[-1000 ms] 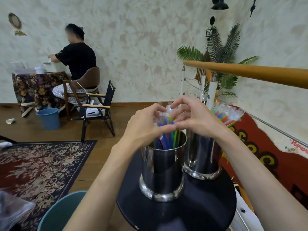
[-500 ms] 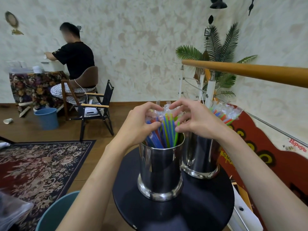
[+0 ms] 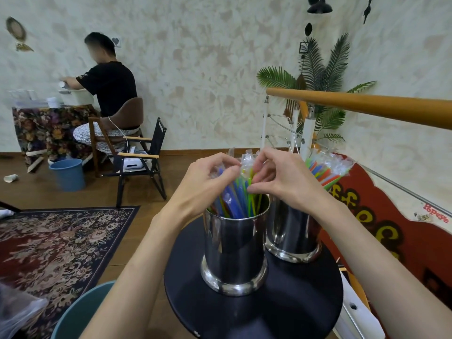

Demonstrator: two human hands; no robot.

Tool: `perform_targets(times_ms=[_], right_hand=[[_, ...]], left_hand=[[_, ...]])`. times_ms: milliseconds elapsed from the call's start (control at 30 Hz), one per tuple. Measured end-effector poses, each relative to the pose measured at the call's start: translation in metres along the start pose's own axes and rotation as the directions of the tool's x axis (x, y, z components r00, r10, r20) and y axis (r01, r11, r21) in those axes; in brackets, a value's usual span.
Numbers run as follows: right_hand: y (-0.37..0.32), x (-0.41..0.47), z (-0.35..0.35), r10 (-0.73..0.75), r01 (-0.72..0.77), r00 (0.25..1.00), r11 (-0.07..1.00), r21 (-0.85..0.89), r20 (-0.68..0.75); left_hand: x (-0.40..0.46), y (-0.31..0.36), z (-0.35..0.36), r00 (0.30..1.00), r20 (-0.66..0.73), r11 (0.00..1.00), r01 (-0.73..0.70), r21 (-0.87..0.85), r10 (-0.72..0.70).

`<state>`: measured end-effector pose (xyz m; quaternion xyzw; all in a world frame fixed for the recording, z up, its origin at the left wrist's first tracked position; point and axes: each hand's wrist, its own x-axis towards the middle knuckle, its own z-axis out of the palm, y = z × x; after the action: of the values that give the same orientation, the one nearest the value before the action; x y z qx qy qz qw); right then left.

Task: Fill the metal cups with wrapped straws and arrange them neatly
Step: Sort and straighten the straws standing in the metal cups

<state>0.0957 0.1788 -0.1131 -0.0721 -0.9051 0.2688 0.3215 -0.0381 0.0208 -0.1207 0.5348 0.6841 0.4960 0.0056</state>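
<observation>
Both hands have perhaps risen, pinching wrapped straws [image 3: 241,182].

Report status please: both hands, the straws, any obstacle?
Left hand and right hand both pinching colourful plastic-wrapped straws in near shiny metal cup. Second metal cup behind, already filled. Nothing blocking.
</observation>
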Motion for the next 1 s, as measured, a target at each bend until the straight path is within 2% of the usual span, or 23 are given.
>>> perform_targets(times_ms=[100,200,367,467,533,600,667,800,900,1000], right_hand=[[0.0,-0.004,0.008,-0.06,0.059,0.998,0.997,-0.059,-0.01],[0.005,-0.012,0.008,-0.053,0.052,0.999,0.996,-0.068,-0.012],[0.018,-0.029,-0.002,0.12,-0.116,0.992,0.991,0.07,-0.049],[0.021,-0.033,-0.001,0.235,-0.24,0.971,0.958,0.155,0.048],[0.024,-0.035,0.003,0.274,-0.309,0.946,0.924,0.227,0.173],[0.026,-0.036,0.009,0.265,-0.344,0.921,0.898,0.275,0.287],[0.028,-0.038,0.018,0.216,-0.336,0.914,0.877,0.344,0.343],[0.036,-0.039,0.026,0.195,-0.319,0.927,0.862,0.395,0.322],[0.031,-0.038,0.027,0.211,-0.302,0.938,0.887,0.35,0.276],[0.023,-0.039,0.03,0.224,-0.272,0.954,0.924,0.268,0.197]], left_hand=[[-0.001,0.0,0.006,0.999,0.023,0.993,0.038,0.11,-0.04],[0.0,-0.002,0.008,0.999,-0.036,0.989,0.024,0.143,-0.019],[0.0,-0.003,0.003,0.999,-0.024,0.995,-0.044,0.094,0.047],[-0.001,-0.004,0.003,0.998,-0.009,0.995,-0.061,0.073,0.062],[-0.002,-0.004,0.002,0.998,0.002,0.997,-0.062,0.051,0.062],[-0.004,-0.005,0.0,0.998,0.01,0.998,-0.058,0.019,0.058],[-0.005,-0.005,-0.001,0.998,0.008,0.999,-0.054,-0.005,0.054],[-0.008,-0.003,-0.004,0.994,-0.005,0.994,-0.107,0.033,0.108],[-0.007,0.002,-0.008,0.987,-0.026,0.976,-0.153,0.158,0.159],[-0.009,0.01,-0.018,0.99,0.027,0.965,-0.144,0.218,0.142]])
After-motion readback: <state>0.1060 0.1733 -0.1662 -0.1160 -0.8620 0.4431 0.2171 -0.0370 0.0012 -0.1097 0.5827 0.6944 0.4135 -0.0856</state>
